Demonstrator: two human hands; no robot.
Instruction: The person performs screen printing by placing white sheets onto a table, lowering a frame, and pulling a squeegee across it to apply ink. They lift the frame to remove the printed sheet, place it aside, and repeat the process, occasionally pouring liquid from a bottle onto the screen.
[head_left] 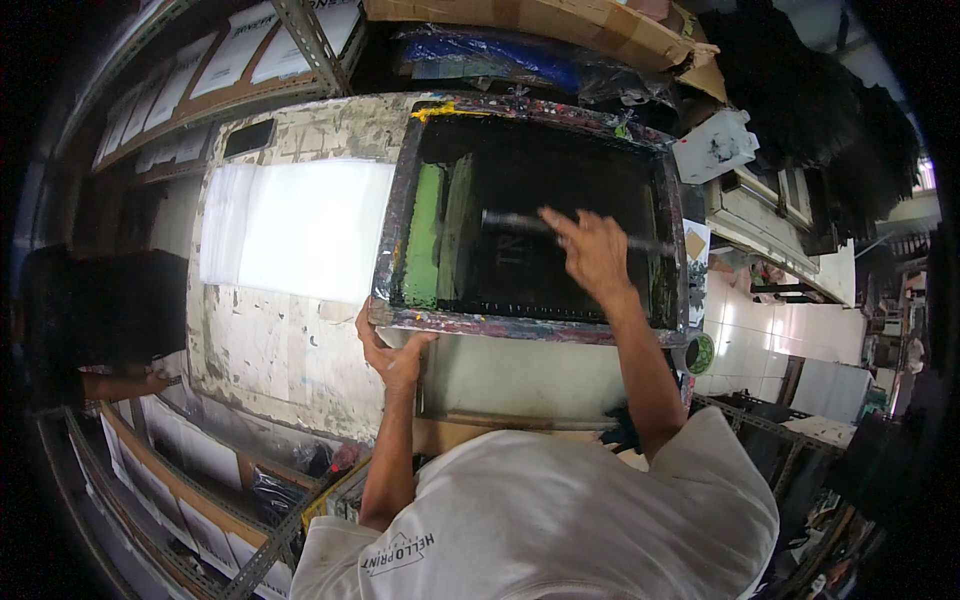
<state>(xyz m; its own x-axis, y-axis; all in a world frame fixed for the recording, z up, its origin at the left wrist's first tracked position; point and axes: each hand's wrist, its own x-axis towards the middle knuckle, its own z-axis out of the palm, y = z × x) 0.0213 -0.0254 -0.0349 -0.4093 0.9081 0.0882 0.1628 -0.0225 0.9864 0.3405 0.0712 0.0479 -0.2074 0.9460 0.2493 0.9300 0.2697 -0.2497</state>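
A screen-printing frame (530,322), its wooden rim stained with ink, lies over the right part of a pale, worn board (290,345). Black ink covers most of its dark mesh (560,160), and a green strip (425,235) shows along the left side. My left hand (393,360) grips the frame's near left corner, thumb along the near edge. Over the mesh, my right hand (597,252) is closed on a long, thin squeegee (520,220), which is blurred by motion. Part of the squeegee is hidden behind the hand. White sheet material (315,228) lies on the board left of the frame.
Metal racks with white sheets (235,50) stand at the far left and near left. Another person's hand (145,385) shows at the left edge. A white container (715,145) sits beyond the frame's far right corner. Cardboard (560,25) and blue plastic (490,55) lie behind.
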